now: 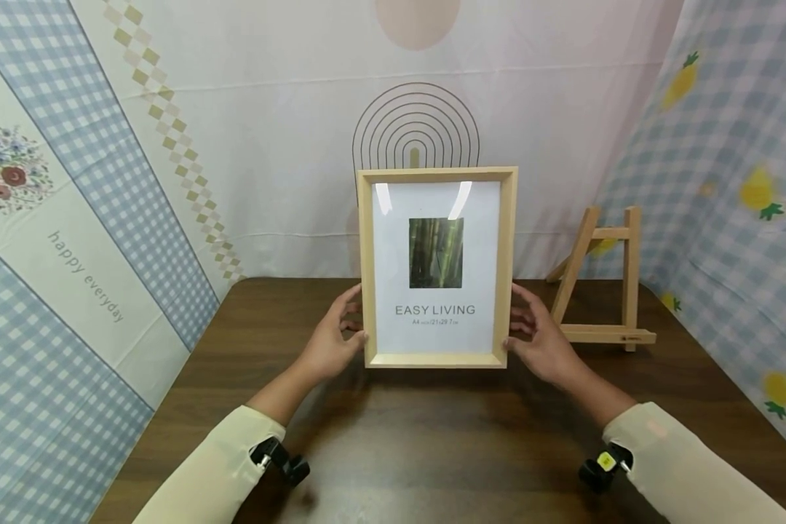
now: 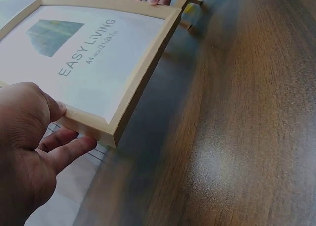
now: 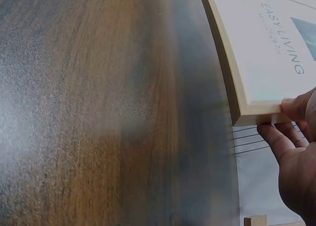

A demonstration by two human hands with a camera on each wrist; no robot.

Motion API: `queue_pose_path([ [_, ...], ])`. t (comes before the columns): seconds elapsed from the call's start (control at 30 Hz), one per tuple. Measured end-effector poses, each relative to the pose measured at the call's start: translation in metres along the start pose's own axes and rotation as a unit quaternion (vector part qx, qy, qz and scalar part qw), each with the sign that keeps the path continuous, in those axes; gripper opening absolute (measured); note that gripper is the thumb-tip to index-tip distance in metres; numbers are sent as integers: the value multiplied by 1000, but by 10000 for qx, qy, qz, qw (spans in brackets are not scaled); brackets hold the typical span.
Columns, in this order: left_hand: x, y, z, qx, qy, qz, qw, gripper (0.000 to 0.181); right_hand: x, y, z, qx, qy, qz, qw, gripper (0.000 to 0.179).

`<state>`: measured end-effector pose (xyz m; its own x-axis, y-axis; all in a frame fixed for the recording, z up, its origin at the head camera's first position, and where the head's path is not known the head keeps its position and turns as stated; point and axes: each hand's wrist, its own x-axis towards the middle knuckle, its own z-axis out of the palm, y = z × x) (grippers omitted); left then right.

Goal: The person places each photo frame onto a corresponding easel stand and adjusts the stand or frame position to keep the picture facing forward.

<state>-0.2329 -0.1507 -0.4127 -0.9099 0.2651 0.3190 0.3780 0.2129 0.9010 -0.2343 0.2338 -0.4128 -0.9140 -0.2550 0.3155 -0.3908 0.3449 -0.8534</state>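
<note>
A light wooden picture frame (image 1: 437, 359) faces me upright in the head view, its white insert printed "EASY LIVING" below a bamboo photo. My left hand (image 1: 332, 336) grips its lower left side, thumb on the front edge and fingers reaching behind. On the opposite side my right hand (image 1: 545, 340) holds the frame the same way, near the lower right corner. In the left wrist view the left hand (image 2: 34, 142) pinches the frame's side (image 2: 89, 121). The right wrist view has the right hand (image 3: 296, 152) with its thumb on the frame's rim (image 3: 264, 109).
A small wooden easel (image 1: 596, 333) stands at the right of the brown wood-grain table (image 1: 432, 451). Behind the table hangs a white printed cloth (image 1: 288, 145), and a blue checked cloth (image 1: 727, 240) borders the right. Black wrist cameras (image 1: 295, 469) sit at both cuffs.
</note>
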Motion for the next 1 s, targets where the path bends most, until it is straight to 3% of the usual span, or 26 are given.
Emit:
queue_pose_path([
  [0.23,-1,33,4,35,-32,6,10000,80,4,0,-5,-26,50,10,10000,100],
  [0.7,4,32,8,360,-48,-2,9993,79,7,2,-10,-131,57,-32,9999,99],
  [1.0,11,28,11,335,-58,-89,9994,79,8,6,-14,-74,119,-82,9999,97],
])
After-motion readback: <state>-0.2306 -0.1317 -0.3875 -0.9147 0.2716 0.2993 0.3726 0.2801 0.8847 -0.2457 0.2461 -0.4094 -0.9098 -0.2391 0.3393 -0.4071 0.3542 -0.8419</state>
